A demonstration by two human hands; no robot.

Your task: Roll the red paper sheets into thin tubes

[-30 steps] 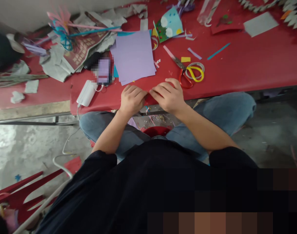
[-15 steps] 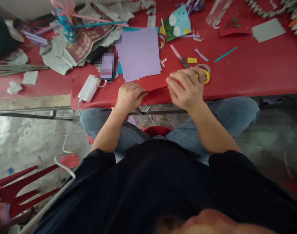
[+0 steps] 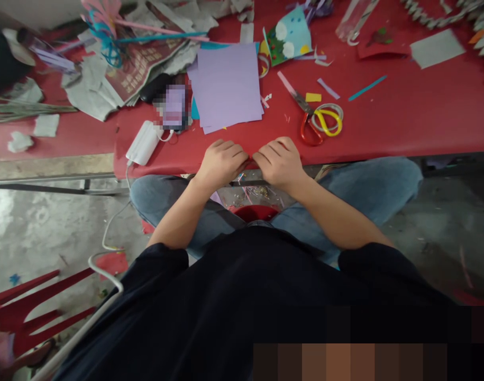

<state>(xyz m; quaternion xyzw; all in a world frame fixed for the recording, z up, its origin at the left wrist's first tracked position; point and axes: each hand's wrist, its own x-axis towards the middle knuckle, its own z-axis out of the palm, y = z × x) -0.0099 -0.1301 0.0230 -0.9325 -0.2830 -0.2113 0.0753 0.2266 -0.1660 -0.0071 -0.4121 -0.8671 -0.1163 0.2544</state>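
My left hand point(image 3: 221, 163) and my right hand point(image 3: 279, 163) meet at the table's front edge, their fingertips nearly touching. Both have curled, pinched fingers pointing inward. Whatever lies between the fingertips is hidden or too small to make out. Beyond them lies a stack of purple paper sheets point(image 3: 229, 87), with blue paper showing under its edges. Scissors point(image 3: 305, 106) with one red and one yellow handle rest to the right of the stack, beside a ring-shaped roll point(image 3: 337, 110).
A white power bank point(image 3: 142, 143) with a cable sits left, by a blurred-out phone point(image 3: 174, 106). Crumpled newspaper point(image 3: 91, 87) covers the back left. Paper scraps, a blue strip point(image 3: 367, 88) and a painted card point(image 3: 291, 37) lie on the red table point(image 3: 404, 121).
My right hand has moved left and down from over the scissors to meet my left hand, uncovering the handles. My left hand has shifted slightly right. The dark red strip between them no longer shows.
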